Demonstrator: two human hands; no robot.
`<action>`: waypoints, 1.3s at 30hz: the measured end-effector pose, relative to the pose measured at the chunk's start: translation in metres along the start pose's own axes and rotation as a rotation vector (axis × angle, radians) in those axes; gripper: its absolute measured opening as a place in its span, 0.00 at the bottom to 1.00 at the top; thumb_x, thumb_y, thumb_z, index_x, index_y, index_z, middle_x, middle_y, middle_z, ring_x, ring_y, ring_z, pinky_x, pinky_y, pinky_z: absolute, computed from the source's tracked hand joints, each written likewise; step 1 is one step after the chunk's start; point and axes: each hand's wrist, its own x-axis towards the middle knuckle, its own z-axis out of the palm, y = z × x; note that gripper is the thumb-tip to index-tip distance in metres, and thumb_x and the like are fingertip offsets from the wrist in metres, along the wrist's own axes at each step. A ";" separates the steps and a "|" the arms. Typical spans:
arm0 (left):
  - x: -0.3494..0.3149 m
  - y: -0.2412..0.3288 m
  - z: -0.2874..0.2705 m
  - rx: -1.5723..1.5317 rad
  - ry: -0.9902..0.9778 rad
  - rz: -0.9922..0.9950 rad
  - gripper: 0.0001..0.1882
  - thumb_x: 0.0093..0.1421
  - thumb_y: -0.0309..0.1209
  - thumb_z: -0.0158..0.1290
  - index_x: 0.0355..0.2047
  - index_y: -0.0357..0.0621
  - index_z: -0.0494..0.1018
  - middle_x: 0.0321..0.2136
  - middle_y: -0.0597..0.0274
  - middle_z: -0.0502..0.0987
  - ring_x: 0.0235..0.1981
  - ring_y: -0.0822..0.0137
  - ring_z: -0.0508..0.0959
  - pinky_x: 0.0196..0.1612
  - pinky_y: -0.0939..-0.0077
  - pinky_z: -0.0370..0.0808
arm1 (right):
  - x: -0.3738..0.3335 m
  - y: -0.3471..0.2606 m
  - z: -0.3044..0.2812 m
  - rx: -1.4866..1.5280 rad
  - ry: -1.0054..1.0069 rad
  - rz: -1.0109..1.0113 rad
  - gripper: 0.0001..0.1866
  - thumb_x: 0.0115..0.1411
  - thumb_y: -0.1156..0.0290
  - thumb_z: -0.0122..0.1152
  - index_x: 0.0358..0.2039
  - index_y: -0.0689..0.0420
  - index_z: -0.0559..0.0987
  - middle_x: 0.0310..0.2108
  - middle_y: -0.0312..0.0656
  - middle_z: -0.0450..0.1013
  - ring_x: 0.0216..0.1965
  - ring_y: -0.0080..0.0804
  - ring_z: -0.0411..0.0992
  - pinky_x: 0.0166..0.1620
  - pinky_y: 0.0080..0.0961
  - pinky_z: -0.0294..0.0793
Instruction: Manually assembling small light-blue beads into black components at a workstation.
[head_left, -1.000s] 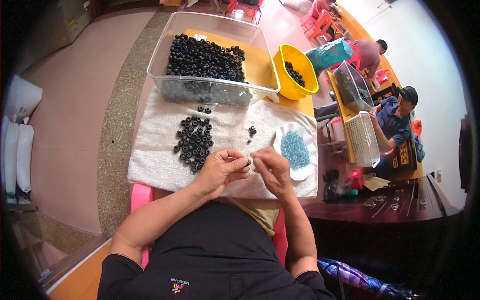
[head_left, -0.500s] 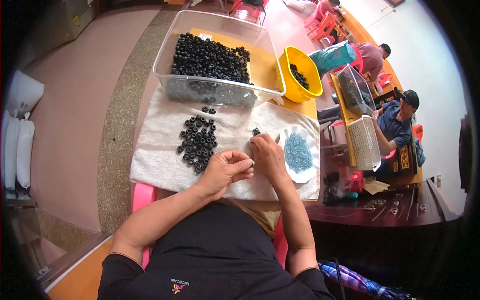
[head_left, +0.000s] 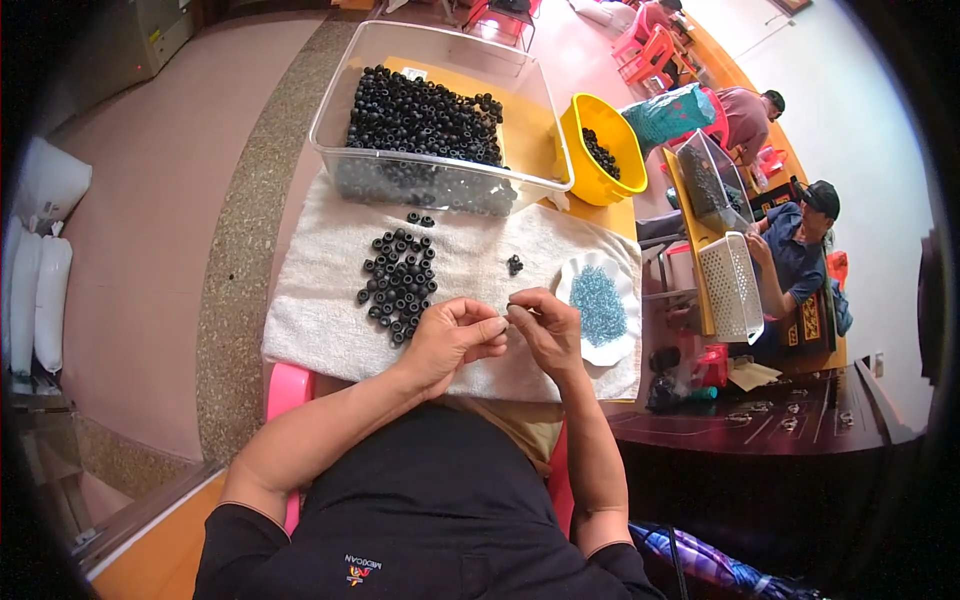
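- Head view, hands: the left hand (head_left: 455, 345) is pinching a small black part (head_left: 504, 329), mostly hidden, between thumb and forefinger. The right hand (head_left: 545, 332) is meeting it with bent fingers; whether these are grasping anything cannot be told.
- Head view, edges: both hands are hovering over the near portion of a white towel (head_left: 465, 240), inside its front edge. The scalloped white plate (head_left: 607, 354) is sitting just right of the right hand, near the towel's right edge, and is holding pale blue beads (head_left: 597, 306).
- Head view, open room: bare towel is separating a pile of black rings (head_left: 400, 285), left, from a small black cluster (head_left: 515, 265) beyond the right hand. Two rings are lying just past the pile.
- Head view, surface: the towel is covering the near part of a yellowish counter (head_left: 621, 214). A clear bin (head_left: 450, 159) of black rings is standing behind, with a yellow basin (head_left: 605, 187) beside its right end.
- Head view, room: pink floor (head_left: 140, 280) with a speckled band (head_left: 240, 310) is extending left. A co-worker in a dark cap (head_left: 820, 198) is reaching near a white perforated basket (head_left: 730, 290), right.
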 end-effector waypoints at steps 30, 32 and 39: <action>-0.001 -0.003 0.001 0.174 -0.076 0.022 0.09 0.61 0.26 0.58 0.40 0.33 0.76 0.34 0.60 0.80 0.33 0.72 0.80 0.39 0.78 0.81 | -0.015 -0.013 -0.021 0.347 -0.168 0.178 0.06 0.63 0.75 0.60 0.37 0.64 0.78 0.35 0.37 0.75 0.35 0.23 0.74 0.41 0.23 0.76; 0.000 -0.002 0.001 0.193 -0.083 0.017 0.09 0.62 0.26 0.57 0.40 0.34 0.76 0.34 0.59 0.80 0.34 0.71 0.81 0.40 0.78 0.81 | -0.014 -0.017 -0.021 0.385 -0.212 0.209 0.05 0.63 0.76 0.59 0.37 0.65 0.78 0.35 0.38 0.75 0.35 0.25 0.75 0.42 0.24 0.77; 0.000 -0.004 0.001 0.265 -0.147 0.030 0.09 0.61 0.24 0.56 0.41 0.33 0.76 0.34 0.59 0.80 0.34 0.73 0.80 0.40 0.80 0.80 | -0.014 -0.019 -0.025 0.335 -0.245 0.240 0.05 0.63 0.77 0.59 0.36 0.67 0.77 0.34 0.39 0.75 0.35 0.26 0.75 0.42 0.24 0.77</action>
